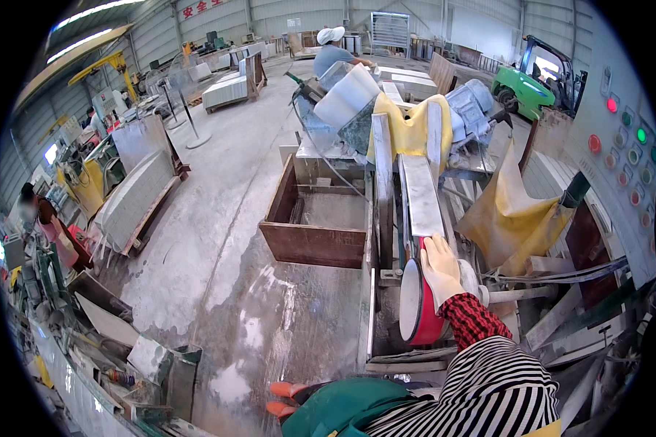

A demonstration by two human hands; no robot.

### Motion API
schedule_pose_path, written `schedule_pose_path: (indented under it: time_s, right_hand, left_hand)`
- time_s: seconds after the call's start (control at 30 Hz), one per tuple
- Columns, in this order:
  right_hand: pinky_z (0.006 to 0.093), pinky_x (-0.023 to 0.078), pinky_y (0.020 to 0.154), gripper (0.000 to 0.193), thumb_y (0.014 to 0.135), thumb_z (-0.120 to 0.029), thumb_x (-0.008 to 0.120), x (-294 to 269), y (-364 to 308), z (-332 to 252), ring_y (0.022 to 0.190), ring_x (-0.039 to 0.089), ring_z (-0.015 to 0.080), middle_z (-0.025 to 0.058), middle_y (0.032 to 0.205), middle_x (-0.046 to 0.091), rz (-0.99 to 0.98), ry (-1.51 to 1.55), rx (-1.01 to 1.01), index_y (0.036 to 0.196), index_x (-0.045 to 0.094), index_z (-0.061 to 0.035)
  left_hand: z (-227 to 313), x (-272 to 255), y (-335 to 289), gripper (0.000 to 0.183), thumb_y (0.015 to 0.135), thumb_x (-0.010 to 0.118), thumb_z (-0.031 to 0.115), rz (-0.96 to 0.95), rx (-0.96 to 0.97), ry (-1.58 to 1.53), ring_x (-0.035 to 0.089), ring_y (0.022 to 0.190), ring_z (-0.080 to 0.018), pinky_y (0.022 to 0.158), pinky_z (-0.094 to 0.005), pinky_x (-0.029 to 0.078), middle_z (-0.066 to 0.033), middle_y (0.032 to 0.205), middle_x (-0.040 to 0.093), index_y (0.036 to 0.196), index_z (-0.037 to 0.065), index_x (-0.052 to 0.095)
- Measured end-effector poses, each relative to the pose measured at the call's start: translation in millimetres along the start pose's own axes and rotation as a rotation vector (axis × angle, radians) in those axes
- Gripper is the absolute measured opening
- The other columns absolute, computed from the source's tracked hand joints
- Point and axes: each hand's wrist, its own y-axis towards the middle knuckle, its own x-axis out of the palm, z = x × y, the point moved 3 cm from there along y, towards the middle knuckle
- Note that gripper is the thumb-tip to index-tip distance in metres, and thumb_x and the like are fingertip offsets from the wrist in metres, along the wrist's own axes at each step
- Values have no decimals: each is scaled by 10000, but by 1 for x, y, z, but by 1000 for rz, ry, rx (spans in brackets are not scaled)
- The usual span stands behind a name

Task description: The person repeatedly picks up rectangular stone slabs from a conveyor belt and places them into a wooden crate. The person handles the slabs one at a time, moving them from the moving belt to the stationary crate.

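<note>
My right hand (441,268), in a cream glove, reaches in from the lower right. Its fingers lie stretched out flat at the near end of a long pale grey strip (423,195). Under the palm, a red belt (431,320) curves round a large white-faced roller (410,302). The strip runs away from me between upright metal bars toward a yellow cover (410,131) on the machine. A checked red and black cuff and a striped sleeve cover my right arm. My left hand is out of the picture.
A brown open-topped box (313,244) stands left of the machine. At right are a yellow-stained cloth (517,207) and a control panel (627,146) with lit buttons. Stacked slabs (135,200) stand at left. A person in a white cap (331,35) and a green forklift (528,81) are farther off.
</note>
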Motion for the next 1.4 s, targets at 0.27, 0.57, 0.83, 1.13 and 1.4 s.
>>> schedule_pose_path:
  time_s: [0.27, 0.57, 0.83, 1.13, 1.4]
  right_hand:
    - [462, 500, 987, 238, 911, -125, 646, 0, -7, -3, 1145, 575, 373, 190, 1193, 588, 18, 37, -5, 1118, 600, -16]
    - [467, 501, 1003, 280, 909, -134, 653, -5, -13, -7, 1181, 569, 390, 207, 1232, 584, 7, 54, 6, 1154, 601, -8]
    - [474, 501, 990, 288, 890, -108, 663, -12, -17, -12, 1156, 576, 401, 217, 1237, 585, 12, 50, -5, 1147, 598, 2]
    - [481, 488, 927, 298, 870, -127, 679, -20, -24, -17, 1122, 589, 375, 203, 1219, 600, 39, 2, -38, 1139, 616, -17]
    - [485, 464, 891, 283, 883, -136, 664, -25, -29, -24, 1084, 584, 371, 191, 1201, 596, 44, -37, -87, 1140, 619, -28]
  left_hand:
    - [-5, 4, -4, 274, 928, 705, 198, -17, -6, -5, 578, 1168, -506, 1021, -544, 484, -363, 1356, 572, 1185, 113, 746]
    - [-5, 5, -3, 280, 921, 709, 198, -26, -1, 10, 579, 1167, -499, 1028, -548, 476, -358, 1343, 584, 1183, 109, 754]
    - [-6, 5, -2, 281, 928, 698, 220, -21, 26, -15, 582, 1179, -498, 1030, -546, 473, -356, 1326, 599, 1181, 110, 753]
    - [3, 0, 0, 272, 928, 700, 215, -23, 6, 9, 587, 1166, -506, 1029, -550, 473, -363, 1325, 595, 1173, 109, 751]
    - [2, -2, 1, 262, 921, 708, 211, 3, 10, 12, 594, 1136, -511, 1014, -554, 478, -361, 1298, 605, 1152, 94, 749]
